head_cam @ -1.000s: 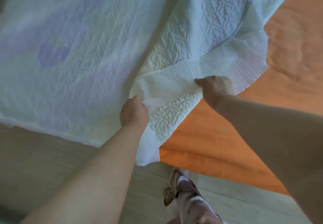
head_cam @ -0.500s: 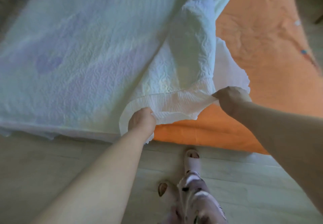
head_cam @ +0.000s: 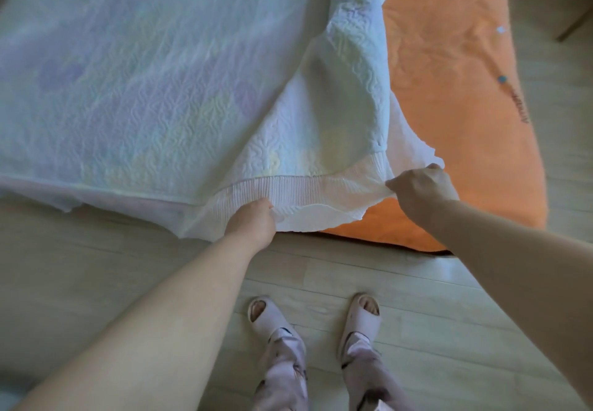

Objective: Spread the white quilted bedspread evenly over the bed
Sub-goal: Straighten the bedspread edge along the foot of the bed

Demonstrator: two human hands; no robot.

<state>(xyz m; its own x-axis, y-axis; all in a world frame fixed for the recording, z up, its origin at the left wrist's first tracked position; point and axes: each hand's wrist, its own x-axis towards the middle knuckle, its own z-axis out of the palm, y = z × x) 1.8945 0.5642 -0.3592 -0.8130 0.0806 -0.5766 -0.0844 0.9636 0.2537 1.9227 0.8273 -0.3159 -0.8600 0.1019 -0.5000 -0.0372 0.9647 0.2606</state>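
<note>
The white quilted bedspread (head_cam: 154, 89) lies over the left part of the bed, with a thick fold running up along its right side. To the right of that fold the orange sheet (head_cam: 449, 96) of the bed is bare. My left hand (head_cam: 253, 221) is shut on the ribbed near hem at the bed's front edge. My right hand (head_cam: 420, 189) is shut on the same hem further right, over the orange sheet. The hem stretches taut between both hands.
Pale wooden floor (head_cam: 353, 269) runs along the bed's near edge, where my feet in light slippers (head_cam: 263, 312) stand. At the far right, beyond the bed, a piece of wooden furniture (head_cam: 574, 16) stands on the floor.
Both hands have drawn the hem back toward the bed's near edge and lowered it. My hands are further apart, and more of the orange sheet and the floor shows.
</note>
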